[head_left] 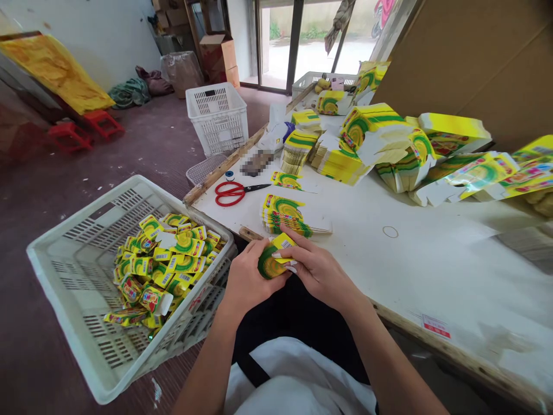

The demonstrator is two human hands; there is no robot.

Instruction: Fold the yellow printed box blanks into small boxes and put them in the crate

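Observation:
Over my lap at the table's front edge, both hands hold one small yellow and green carton [270, 264]. My left hand [248, 276] wraps round its left side and underside. The fingers of my right hand [313, 264] press on its yellow end panel, which carries a barcode. Just beyond my fingers, a fanned stack of flat cartons [283, 214] lies on the white table [354, 248]. To my left, a white plastic crate [64, 271] holds a heap of folded cartons [168, 259] in the same colours.
Red-handled scissors [231, 193] lie near the table's left edge, beside a small spool [229, 175]. Bundles of flat cartons [341, 161] stand farther back, next to a large brown cardboard sheet [470, 69]. A rubber band [390, 231] lies on the tabletop. Another white crate [218, 115] is on the floor.

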